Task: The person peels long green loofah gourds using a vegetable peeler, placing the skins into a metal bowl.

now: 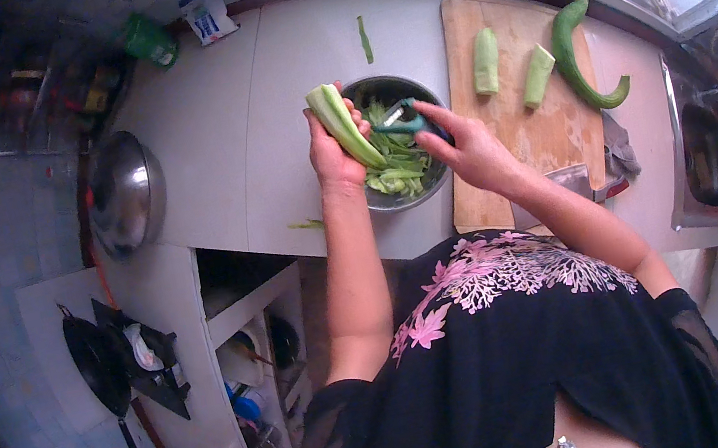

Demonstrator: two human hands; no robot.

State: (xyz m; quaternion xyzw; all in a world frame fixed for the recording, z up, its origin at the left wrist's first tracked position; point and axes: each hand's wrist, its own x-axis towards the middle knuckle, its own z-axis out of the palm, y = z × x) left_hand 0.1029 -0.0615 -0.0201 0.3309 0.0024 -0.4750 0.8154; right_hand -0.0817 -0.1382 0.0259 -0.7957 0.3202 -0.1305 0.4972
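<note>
My left hand [334, 150] is wrapped around a largely peeled length of green gourd [342, 123], tilted over the left side of a steel bowl [409, 201]. My right hand [459, 139] grips a dark green vegetable peeler [410, 124] above the same bowl, its metal blade a little away from the gourd. Green peelings [402, 163] lie inside the bowl. Two pale peeled pieces, one [486, 62] upright in view and another [539, 76] slanted, rest on a wooden cutting board [531, 145]. A curved unpeeled gourd [570, 57] lies across the board's right edge.
Strips of peel lie on the counter behind the bowl [364, 40] and at its front edge [306, 224]. An upturned steel basin [124, 192] is at left. A grey cloth [618, 145] touches the board. A sink [707, 151] is at right, a wok [95, 360] at lower left.
</note>
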